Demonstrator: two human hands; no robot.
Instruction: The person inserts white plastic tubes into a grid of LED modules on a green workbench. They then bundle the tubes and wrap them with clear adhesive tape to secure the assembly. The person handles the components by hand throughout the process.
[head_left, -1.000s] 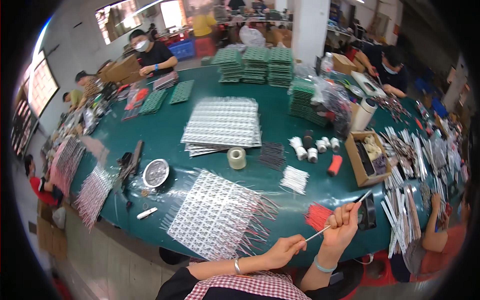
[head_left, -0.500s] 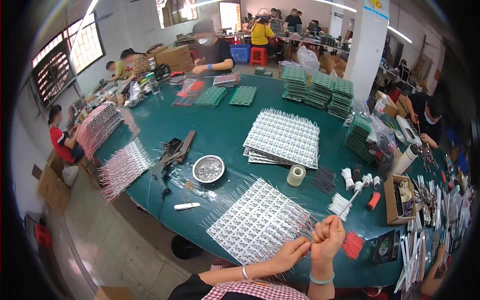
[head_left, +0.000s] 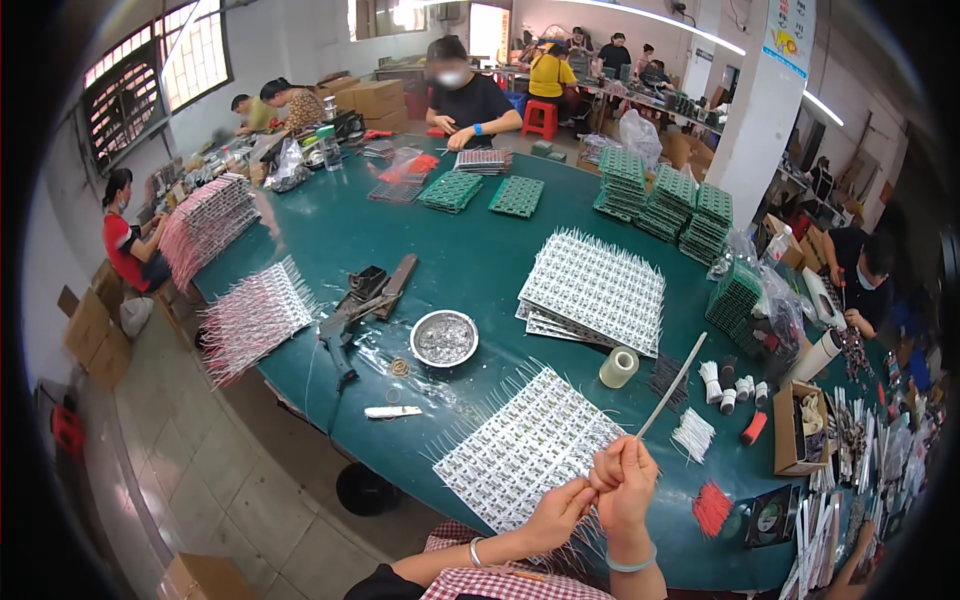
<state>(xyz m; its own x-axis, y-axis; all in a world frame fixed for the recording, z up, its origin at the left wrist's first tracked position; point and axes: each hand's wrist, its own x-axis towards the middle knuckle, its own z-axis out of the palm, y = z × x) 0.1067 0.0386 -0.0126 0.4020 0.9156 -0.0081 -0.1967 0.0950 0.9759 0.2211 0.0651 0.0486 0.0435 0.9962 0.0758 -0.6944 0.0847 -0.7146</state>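
Note:
My right hand (head_left: 626, 482) is closed around the lower end of a thin white stick (head_left: 673, 385) that points up and to the right over the green table (head_left: 470, 250). My left hand (head_left: 560, 510) sits just left of it, fingertips pinched close to the right hand, over the near edge of a white panel of small boards with wires (head_left: 530, 448). What the left fingers pinch is too small to make out.
A tape roll (head_left: 619, 367), a round metal dish (head_left: 444, 338), a tool with a cable (head_left: 360, 305), another white panel stack (head_left: 595, 290), green board stacks (head_left: 660, 195), white and red wire bundles (head_left: 712, 505) and a cardboard box (head_left: 800, 428) lie around. Other people sit around the table.
The view has swung to the left. My hands came together: the right hand with the stick moved in toward the left hand above the near white panel.

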